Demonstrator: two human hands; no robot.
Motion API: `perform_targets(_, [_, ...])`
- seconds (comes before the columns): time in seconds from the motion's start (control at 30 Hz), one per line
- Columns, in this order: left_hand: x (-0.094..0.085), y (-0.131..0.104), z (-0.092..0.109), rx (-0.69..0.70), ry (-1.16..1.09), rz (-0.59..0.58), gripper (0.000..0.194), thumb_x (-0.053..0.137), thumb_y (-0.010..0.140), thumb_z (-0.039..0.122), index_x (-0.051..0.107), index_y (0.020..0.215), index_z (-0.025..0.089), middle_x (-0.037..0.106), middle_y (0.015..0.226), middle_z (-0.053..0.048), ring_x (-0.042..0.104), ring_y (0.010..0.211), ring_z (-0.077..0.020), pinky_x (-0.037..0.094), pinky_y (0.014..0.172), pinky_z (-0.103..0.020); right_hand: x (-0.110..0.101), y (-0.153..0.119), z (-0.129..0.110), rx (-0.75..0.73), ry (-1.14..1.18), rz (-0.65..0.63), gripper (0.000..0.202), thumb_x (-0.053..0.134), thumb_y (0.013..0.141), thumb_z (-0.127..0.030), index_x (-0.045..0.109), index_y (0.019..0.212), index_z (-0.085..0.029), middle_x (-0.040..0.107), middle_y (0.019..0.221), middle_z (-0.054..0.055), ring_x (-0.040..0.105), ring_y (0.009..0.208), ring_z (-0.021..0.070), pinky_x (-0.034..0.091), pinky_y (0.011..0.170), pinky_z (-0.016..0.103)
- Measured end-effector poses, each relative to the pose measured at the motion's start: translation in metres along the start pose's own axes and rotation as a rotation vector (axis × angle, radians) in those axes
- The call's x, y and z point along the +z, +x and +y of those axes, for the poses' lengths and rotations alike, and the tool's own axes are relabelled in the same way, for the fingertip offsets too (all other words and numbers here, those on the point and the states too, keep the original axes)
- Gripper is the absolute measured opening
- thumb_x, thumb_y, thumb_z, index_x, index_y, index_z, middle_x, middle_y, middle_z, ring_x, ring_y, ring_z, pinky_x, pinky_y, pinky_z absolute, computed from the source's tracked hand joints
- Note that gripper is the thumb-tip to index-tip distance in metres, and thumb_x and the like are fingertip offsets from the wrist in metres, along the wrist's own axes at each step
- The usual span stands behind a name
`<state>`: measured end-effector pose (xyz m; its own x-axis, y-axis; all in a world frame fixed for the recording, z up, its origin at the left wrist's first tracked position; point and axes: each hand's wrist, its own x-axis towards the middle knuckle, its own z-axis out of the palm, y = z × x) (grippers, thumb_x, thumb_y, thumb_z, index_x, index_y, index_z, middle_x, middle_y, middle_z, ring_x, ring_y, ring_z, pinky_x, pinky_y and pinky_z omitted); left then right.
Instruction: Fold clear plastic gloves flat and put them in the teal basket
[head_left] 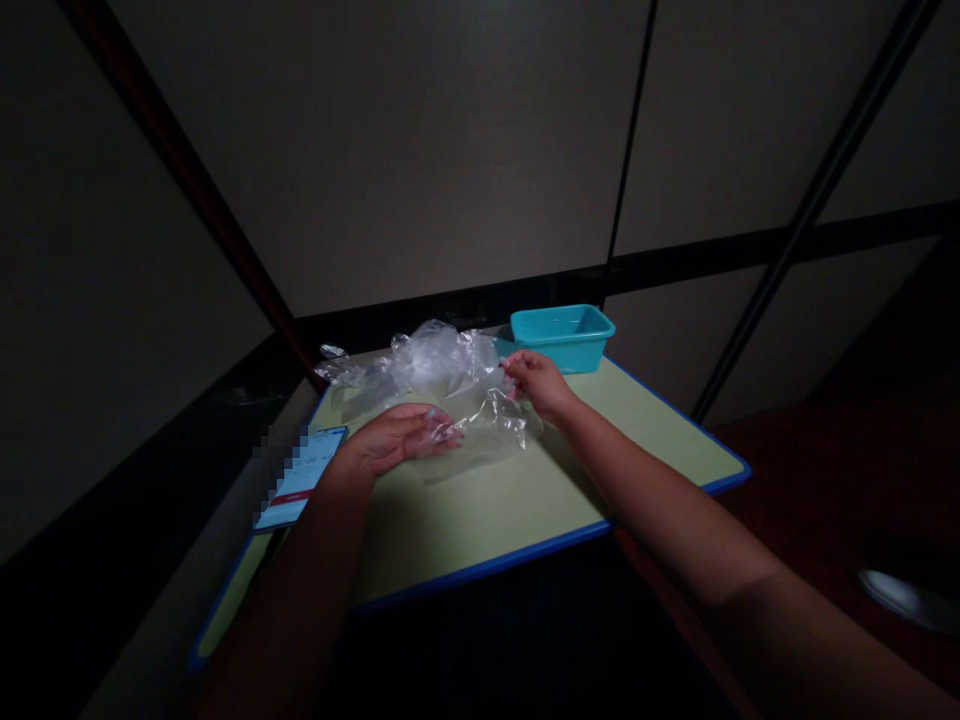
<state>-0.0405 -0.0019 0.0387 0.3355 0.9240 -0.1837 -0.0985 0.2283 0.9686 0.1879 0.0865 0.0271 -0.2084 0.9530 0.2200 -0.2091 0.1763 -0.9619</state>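
Observation:
A clear plastic bag is stretched between my two hands, low over the tabletop. My left hand grips its left side, with the film lying across the fingertips. Thumb and fingers of my right hand are pinched on the bag's upper right part. Just behind sits a crumpled heap of clear plastic bags. Where the held bag ends and the heap begins, I cannot tell.
A turquoise plastic basket stands at the back right of the pale yellow table, which has a blue edge. At the left lies a tablet or large phone with a lit screen. Cabinet panels rise behind.

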Motion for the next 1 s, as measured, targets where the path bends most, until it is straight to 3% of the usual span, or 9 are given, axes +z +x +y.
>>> perform_targets(0.1, [0.002,0.003,-0.004,0.023,-0.025,-0.002,0.018,0.072,0.07,0.02,0.063,0.082,0.01,0.07,0.093,-0.018,0.067,0.09,-0.0259,0.051,0.082,-0.035,-0.002,0.002,-0.004,0.003,0.028,0.089,0.029,0.065,0.07,-0.043,0.047,0.072,-0.02,0.051,0.056,-0.005,0.043,0.043,0.0081,0.039,0.04,0.021])
perform_targets(0.23, [0.01,0.008,-0.008,0.106,-0.138,0.099,0.015,0.069,0.072,0.012,0.055,0.077,0.014,0.07,0.09,-0.014,0.068,0.086,-0.025,0.051,0.085,-0.039,-0.003,0.002,-0.005,0.017,0.004,0.118,0.032,0.06,0.074,-0.048,0.043,0.073,-0.021,0.05,0.054,-0.005,0.04,0.04,0.008,0.034,0.038,0.02])
perform_targets(0.33, [0.013,0.009,-0.003,0.184,-0.24,0.163,0.014,0.063,0.077,0.018,0.05,0.079,0.017,0.07,0.09,-0.011,0.07,0.077,-0.0236,0.054,0.074,-0.04,-0.003,0.001,-0.005,0.014,-0.022,0.067,0.032,0.056,0.077,-0.051,0.043,0.075,-0.021,0.05,0.055,-0.006,0.036,0.035,0.0064,0.028,0.036,0.02])
perform_targets(0.47, [0.011,0.011,0.002,0.217,-0.299,0.295,0.01,0.059,0.079,0.021,0.049,0.078,0.018,0.067,0.073,-0.002,0.064,0.053,-0.0135,0.053,0.054,-0.027,-0.003,0.002,0.0,-0.034,-0.173,0.043,0.026,0.051,0.081,-0.047,0.045,0.08,-0.021,0.051,0.058,-0.005,0.038,0.036,0.0083,0.031,0.039,0.022])
perform_targets(0.57, [0.011,0.013,-0.002,0.133,-0.219,0.403,0.011,0.063,0.075,0.018,0.052,0.078,0.019,0.06,0.062,0.003,0.06,0.049,-0.0105,0.046,0.044,-0.019,-0.004,0.004,0.006,-0.176,-0.473,0.141,0.02,0.054,0.079,-0.039,0.049,0.084,-0.02,0.055,0.068,-0.001,0.05,0.052,0.0128,0.041,0.052,0.027])
perform_targets(0.67, [0.013,0.014,-0.008,0.058,-0.107,0.339,0.014,0.068,0.072,0.017,0.054,0.073,0.018,0.056,0.059,0.004,0.055,0.046,-0.0077,0.041,0.041,-0.016,-0.005,0.002,0.004,-0.392,-0.685,0.141,0.023,0.058,0.077,-0.037,0.055,0.091,-0.018,0.06,0.091,0.007,0.056,0.085,0.0204,0.044,0.077,0.034])
perform_targets(0.8, [0.019,0.01,-0.011,0.081,-0.095,0.198,0.016,0.071,0.069,0.017,0.057,0.075,0.017,0.058,0.063,0.004,0.056,0.051,-0.0067,0.046,0.051,-0.017,-0.001,-0.011,-0.008,-0.534,-0.721,-0.07,0.034,0.061,0.077,-0.038,0.059,0.106,-0.02,0.058,0.115,0.009,0.048,0.112,0.0253,0.031,0.099,0.042])
perform_targets(0.93, [0.026,0.008,-0.011,0.088,-0.093,0.205,0.016,0.073,0.068,0.018,0.06,0.079,0.017,0.062,0.068,0.002,0.06,0.058,-0.0101,0.048,0.056,-0.019,0.012,-0.027,-0.009,-0.417,-0.496,-0.524,0.04,0.065,0.073,-0.038,0.059,0.109,-0.021,0.062,0.11,0.005,0.054,0.107,0.0214,0.035,0.096,0.038])
perform_targets(1.0, [0.03,0.009,-0.011,0.102,-0.089,0.208,0.015,0.072,0.069,0.021,0.061,0.079,0.017,0.064,0.071,0.0,0.061,0.06,-0.0123,0.047,0.054,-0.021,0.019,-0.031,-0.003,-0.322,-0.385,-0.641,0.039,0.069,0.069,-0.037,0.06,0.103,-0.019,0.064,0.098,0.004,0.058,0.096,0.0189,0.041,0.087,0.033])
